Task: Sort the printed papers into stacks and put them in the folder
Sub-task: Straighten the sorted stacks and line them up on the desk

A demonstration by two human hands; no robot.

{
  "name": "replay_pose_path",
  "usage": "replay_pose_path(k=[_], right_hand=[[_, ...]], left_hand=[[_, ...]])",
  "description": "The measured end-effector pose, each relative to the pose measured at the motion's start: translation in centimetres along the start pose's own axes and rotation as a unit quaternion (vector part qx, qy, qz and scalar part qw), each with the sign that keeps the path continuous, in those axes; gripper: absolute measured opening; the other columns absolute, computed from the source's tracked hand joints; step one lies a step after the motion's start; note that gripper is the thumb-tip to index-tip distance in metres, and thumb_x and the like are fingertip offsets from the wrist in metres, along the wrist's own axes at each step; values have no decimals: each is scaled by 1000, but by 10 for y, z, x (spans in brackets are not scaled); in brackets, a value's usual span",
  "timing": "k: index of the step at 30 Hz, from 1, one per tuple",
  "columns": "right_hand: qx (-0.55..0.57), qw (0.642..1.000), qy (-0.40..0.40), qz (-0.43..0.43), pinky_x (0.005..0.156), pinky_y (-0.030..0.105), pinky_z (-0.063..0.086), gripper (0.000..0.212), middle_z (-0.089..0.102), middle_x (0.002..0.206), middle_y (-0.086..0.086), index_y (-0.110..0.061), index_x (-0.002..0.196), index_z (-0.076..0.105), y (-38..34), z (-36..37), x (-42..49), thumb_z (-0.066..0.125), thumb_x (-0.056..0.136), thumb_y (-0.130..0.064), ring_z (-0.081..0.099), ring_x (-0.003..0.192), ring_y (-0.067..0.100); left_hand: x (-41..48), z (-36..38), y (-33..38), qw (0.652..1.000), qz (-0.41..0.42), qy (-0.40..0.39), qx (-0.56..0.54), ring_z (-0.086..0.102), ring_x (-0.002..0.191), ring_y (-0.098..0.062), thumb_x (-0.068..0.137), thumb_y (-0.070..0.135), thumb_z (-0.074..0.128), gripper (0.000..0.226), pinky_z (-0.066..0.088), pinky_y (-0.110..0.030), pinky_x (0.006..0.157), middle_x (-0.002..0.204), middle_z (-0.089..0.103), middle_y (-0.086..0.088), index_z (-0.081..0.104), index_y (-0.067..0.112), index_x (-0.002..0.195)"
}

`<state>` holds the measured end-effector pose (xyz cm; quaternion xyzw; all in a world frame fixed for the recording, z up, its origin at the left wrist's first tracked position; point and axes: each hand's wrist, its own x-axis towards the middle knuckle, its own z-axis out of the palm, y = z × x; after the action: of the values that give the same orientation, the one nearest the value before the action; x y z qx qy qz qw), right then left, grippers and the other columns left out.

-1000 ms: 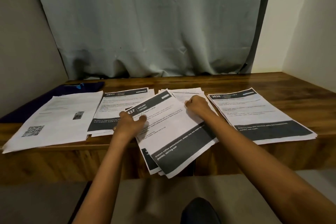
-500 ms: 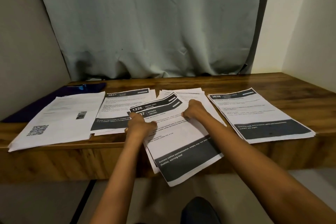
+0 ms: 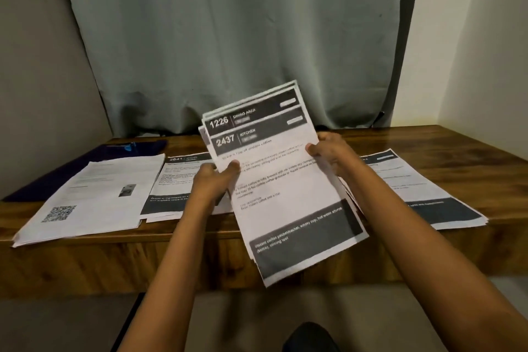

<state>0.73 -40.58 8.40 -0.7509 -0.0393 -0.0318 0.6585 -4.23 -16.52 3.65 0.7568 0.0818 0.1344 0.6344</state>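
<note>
Several fanned papers (image 3: 280, 180) now stand lifted off the table (image 3: 428, 141).

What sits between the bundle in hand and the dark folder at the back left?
The QR-code stack lies over the near side of the folder, leaving only its far strip bare. The left hand and right hand hold the bundle above the desk.
</note>
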Motion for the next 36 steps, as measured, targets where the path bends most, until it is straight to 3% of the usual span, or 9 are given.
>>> replay_pose_path(k=[5, 9, 12, 15, 19, 23, 27, 32, 36], right_hand=[[36, 994, 79, -62, 82, 28, 52, 27, 64, 121, 10, -3, 120, 58, -38, -11, 11, 56, 93, -4, 63, 100, 21], [111, 972, 136, -156, 61, 19, 55, 18, 66, 107, 2, -11, 112, 59, -65, -12, 22, 53, 95, -8, 66, 82, 10], [142, 945, 201, -217, 72, 25, 58, 11, 64, 102, -3, -15, 106, 55, -72, -12, 32, 50, 98, -13, 64, 87, 9], [161, 933, 212, -244, 76, 26, 57, 14, 63, 105, 0, -13, 111, 53, -59, -10, 36, 48, 99, -15, 64, 92, 12], [148, 949, 183, -212, 75, 22, 55, 25, 60, 113, 2, -10, 124, 48, -22, -7, 37, 46, 99, -17, 61, 98, 14], [79, 966, 154, -190, 94, 38, 51, 29, 56, 126, 8, -10, 128, 43, 5, -5, 38, 44, 100, -20, 57, 109, 19], [46, 966, 153, -202, 94, 39, 50, 29, 56, 128, 8, -11, 127, 45, 8, -2, 39, 43, 101, -23, 56, 112, 21], [60, 958, 170, -224, 90, 32, 50, 29, 58, 126, 7, -9, 126, 48, -6, -3, 42, 42, 101, -23, 57, 108, 17], [46, 965, 147, -210, 87, 30, 52, 30, 57, 127, 3, -12, 128, 47, 20, 0, 37, 43, 101, -24, 56, 108, 14]], left_hand=[[12, 16, 56, 985, 99, -51, -135, 70, 93, -18, 97, 17, 55, 19, 57, -34, 75, 112, 70, -6, 63, 13, 113], [30, 33, 101, 963, 237, 8, -124, 67, 95, -9, 98, 20, 53, 23, 56, -23, 75, 112, 68, -1, 60, 11, 117], [40, 43, 123, 946, 298, 19, -123, 66, 100, -12, 97, 27, 55, 16, 56, -29, 84, 112, 68, 2, 60, 19, 110], [46, 53, 123, 944, 305, 30, -123, 65, 99, -9, 96, 29, 56, 15, 56, -29, 85, 109, 66, 5, 57, 22, 109], [49, 59, 88, 952, 268, 12, -144, 66, 82, 5, 96, 24, 55, 25, 55, -16, 68, 102, 64, 8, 52, 11, 117], [55, 58, 56, 958, 247, 16, -146, 65, 89, 0, 95, 25, 57, 32, 55, -17, 72, 110, 65, 4, 53, 12, 124], [57, 58, 55, 959, 240, 24, -148, 65, 94, -8, 95, 24, 57, 25, 55, -16, 70, 111, 65, 0, 57, 12, 116], [55, 58, 75, 951, 261, 23, -162, 64, 85, -3, 96, 20, 55, 19, 54, -15, 66, 105, 65, 2, 55, 11, 112], [57, 59, 45, 959, 242, 31, -145, 63, 92, -2, 95, 24, 56, 26, 54, -13, 71, 111, 63, 4, 55, 13, 118]])
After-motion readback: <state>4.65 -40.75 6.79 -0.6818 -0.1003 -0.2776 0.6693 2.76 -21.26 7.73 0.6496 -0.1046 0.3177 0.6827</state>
